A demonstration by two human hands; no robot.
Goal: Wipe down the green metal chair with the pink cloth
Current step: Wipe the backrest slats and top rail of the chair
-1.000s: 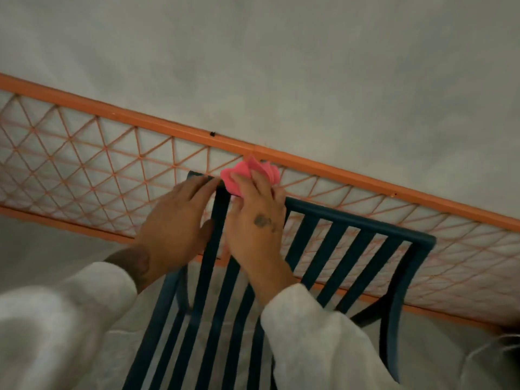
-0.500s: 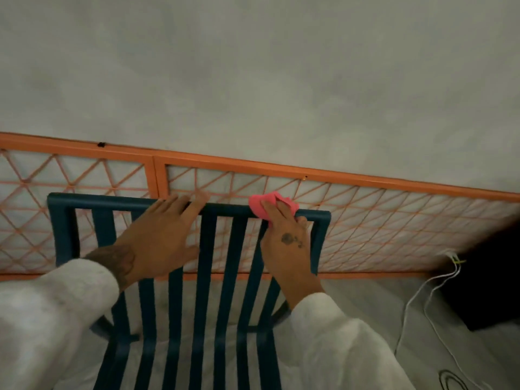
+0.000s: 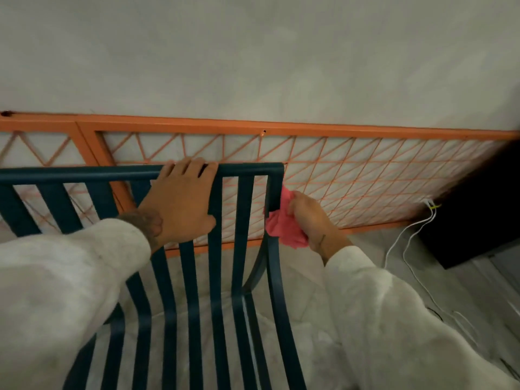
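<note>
Fingers (image 3: pixel 194 166) of the left hand (image 3: pixel 180 204) lie straight and close together, their tips over the top rail (image 3: pixel 84 173) of the chair (image 3: pixel 242 249). The palm rests flat on the slats (image 3: pixel 215 277) and the thumb is spread to the side. Fingers of the right hand (image 3: pixel 312 218) are curled and clamped on the cloth (image 3: pixel 281 228). Counted: one chair, one cloth, two hands, two pale sleeves (image 3: pixel 62 291). The cloth is pink and bunched. It is pressed against the outer side of the right post (image 3: pixel 275 192) of the chair back, just below the top corner, with a fold hanging beneath the hand. Behind the chair, one orange lattice (image 3: pixel 337 175) in two framed sections stands against a grey wall (image 3: pixel 253 66). At right, two white cables (image 3: pixel 405 235) run down beside one dark box (image 3: pixel 478 220).
</note>
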